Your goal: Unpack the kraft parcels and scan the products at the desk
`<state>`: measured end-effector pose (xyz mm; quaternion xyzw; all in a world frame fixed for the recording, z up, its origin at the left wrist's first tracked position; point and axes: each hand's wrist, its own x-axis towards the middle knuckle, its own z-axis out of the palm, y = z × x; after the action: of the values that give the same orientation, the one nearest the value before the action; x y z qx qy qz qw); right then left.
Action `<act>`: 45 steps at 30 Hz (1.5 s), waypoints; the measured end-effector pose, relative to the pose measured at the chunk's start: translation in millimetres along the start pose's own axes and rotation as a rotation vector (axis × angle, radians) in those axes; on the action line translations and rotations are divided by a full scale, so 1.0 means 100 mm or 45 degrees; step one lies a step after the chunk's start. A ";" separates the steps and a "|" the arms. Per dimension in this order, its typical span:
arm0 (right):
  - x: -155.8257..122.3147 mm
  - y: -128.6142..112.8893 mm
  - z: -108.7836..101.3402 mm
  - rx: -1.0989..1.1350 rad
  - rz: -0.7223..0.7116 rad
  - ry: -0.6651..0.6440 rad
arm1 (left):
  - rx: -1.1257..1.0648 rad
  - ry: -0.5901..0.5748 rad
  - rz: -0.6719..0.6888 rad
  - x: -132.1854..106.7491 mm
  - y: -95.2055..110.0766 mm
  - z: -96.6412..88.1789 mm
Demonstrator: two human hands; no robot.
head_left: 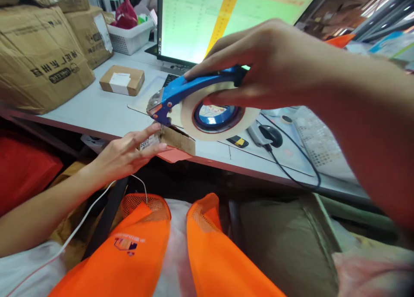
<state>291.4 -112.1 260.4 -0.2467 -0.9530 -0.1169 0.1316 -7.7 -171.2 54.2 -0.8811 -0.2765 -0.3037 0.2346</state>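
My right hand (pixel 274 68) is closed round a blue tape dispenser (pixel 190 90) that carries a roll of pale tape (pixel 223 126). Its metal blade end points left and hangs just above a small cardboard box (pixel 177 139). My left hand (pixel 129 152) holds that box at the desk's front edge, fingers stretched along its labelled side and thumb beneath. Most of the box is hidden behind the dispenser and the roll.
A second small labelled box (pixel 122 79) lies on the grey desk (pixel 97 109). Large cartons (pixel 39 55) stack at the left, with a white basket (pixel 131 36) behind. A lit monitor (pixel 223 17), a mouse (pixel 271 135) and a keyboard (pixel 318 142) sit to the right. An orange vest covers my lap.
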 end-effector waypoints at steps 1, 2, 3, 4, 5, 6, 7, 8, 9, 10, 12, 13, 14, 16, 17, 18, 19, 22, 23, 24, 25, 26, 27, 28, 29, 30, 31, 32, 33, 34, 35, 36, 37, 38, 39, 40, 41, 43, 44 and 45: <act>0.04 -0.01 0.03 -0.004 -0.009 0.006 | 0.035 -0.066 0.013 0.00 0.02 -0.04; 0.07 -0.03 0.05 -0.011 -0.019 0.012 | 0.061 -0.138 0.008 0.00 0.04 -0.08; 0.11 -0.07 0.05 -0.021 -0.022 0.010 | 0.083 -0.204 -0.016 0.02 0.06 -0.11; 0.14 -0.11 0.05 -0.033 -0.016 -0.001 | 0.097 -0.259 -0.046 0.03 0.08 -0.14; 0.16 -0.15 0.03 -0.050 0.000 -0.020 | 0.102 -0.292 -0.072 0.04 0.10 -0.16; 0.18 -0.20 0.00 -0.071 0.020 -0.037 | 0.095 -0.288 -0.090 0.04 0.11 -0.16; 0.20 -0.24 -0.03 -0.093 0.039 -0.053 | 0.078 -0.249 -0.102 0.04 0.11 -0.15; 0.21 -0.27 -0.07 -0.118 0.055 -0.064 | 0.056 -0.194 -0.119 0.04 0.11 -0.14; 0.22 -0.30 -0.09 -0.145 0.068 -0.066 | 0.034 -0.139 -0.142 0.03 0.09 -0.10; 0.22 -0.31 -0.11 -0.171 0.083 -0.065 | 0.011 -0.088 -0.172 0.01 0.07 -0.06; 0.22 -0.30 -0.10 -0.196 0.109 -0.065 | -0.046 -0.024 -0.234 -0.01 0.01 0.04; 0.22 -0.28 -0.07 -0.195 0.103 -0.063 | -0.092 -0.022 -0.251 -0.01 -0.01 0.10; 0.21 -0.25 -0.04 -0.188 0.082 -0.053 | -0.144 -0.031 -0.252 -0.01 -0.03 0.15; 0.19 -0.19 0.05 -0.149 -0.015 -0.024 | -0.246 -0.053 -0.230 0.02 -0.05 0.26; 0.18 -0.15 0.09 -0.123 -0.075 -0.005 | -0.290 -0.056 -0.207 0.04 -0.06 0.30; 0.16 -0.12 0.13 -0.094 -0.132 0.013 | -0.329 -0.048 -0.172 0.05 -0.06 0.34; 0.14 -0.09 0.16 -0.065 -0.178 0.027 | -0.364 -0.029 -0.133 0.07 -0.06 0.38; 0.07 -0.03 0.23 -0.003 -0.271 0.037 | -0.464 0.014 -0.047 0.09 -0.09 0.50; 0.05 -0.01 0.24 0.004 -0.286 0.039 | -0.492 0.012 -0.046 0.09 -0.11 0.54; 0.03 0.00 0.24 0.004 -0.295 0.043 | -0.520 -0.003 -0.060 0.10 -0.13 0.58; 0.02 0.02 0.25 0.002 -0.296 0.051 | -0.548 -0.024 -0.078 0.10 -0.16 0.62; 0.00 0.03 0.26 0.002 -0.297 0.064 | -0.576 -0.047 -0.091 0.10 -0.18 0.67; -0.01 0.05 0.26 0.005 -0.297 0.075 | -0.601 -0.065 -0.099 0.10 -0.20 0.72; -0.02 0.08 0.27 0.011 -0.297 0.088 | -0.622 -0.078 -0.102 0.11 -0.22 0.77; -0.03 0.11 0.28 0.017 -0.292 0.095 | -0.637 -0.077 -0.097 0.12 -0.23 0.81; -0.04 0.14 0.28 0.024 -0.284 0.101 | -0.647 -0.064 -0.090 0.13 -0.24 0.85; -0.05 0.17 0.28 0.031 -0.271 0.101 | -0.651 -0.042 -0.087 0.14 -0.24 0.89; -0.06 0.20 0.28 0.038 -0.256 0.099 | -0.654 -0.008 -0.084 0.14 -0.25 0.91; -0.07 0.22 0.27 0.044 -0.244 0.096 | -0.654 0.032 -0.078 0.15 -0.25 0.91; -0.08 0.24 0.25 0.050 -0.235 0.093 | -0.650 0.068 -0.064 0.15 -0.25 0.91; -0.11 0.25 0.23 0.057 -0.231 0.092 | -0.638 0.088 -0.044 0.15 -0.24 0.88; -0.13 0.25 0.22 0.066 -0.224 0.087 | -0.614 0.081 -0.024 0.14 -0.24 0.84; -0.17 0.24 0.20 0.080 -0.206 0.076 | -0.578 0.061 0.000 0.13 -0.23 0.78; -0.20 0.22 0.19 0.100 -0.186 0.066 | -0.532 0.025 0.016 0.12 -0.22 0.71; -0.25 0.20 0.19 0.127 -0.166 0.056 | -0.479 -0.033 0.017 0.10 -0.20 0.62; -0.30 0.17 0.20 0.155 -0.155 0.050 | -0.424 -0.111 0.008 0.09 -0.17 0.53; -0.35 0.13 0.21 0.171 -0.149 0.051 | -0.371 -0.202 -0.007 0.08 -0.14 0.44; -0.44 0.06 0.25 0.162 -0.157 0.074 | -0.289 -0.399 -0.029 0.08 -0.06 0.27; -0.49 0.03 0.27 0.148 -0.159 0.084 | -0.263 -0.489 -0.036 0.09 -0.02 0.20; -0.53 -0.01 0.29 0.137 -0.155 0.089 | -0.247 -0.552 -0.036 0.09 0.01 0.14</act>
<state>330.2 -127.7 216.4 -0.1768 -0.9659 -0.0817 0.1705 5.0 -161.2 50.6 -0.9402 -0.3021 -0.1359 0.0797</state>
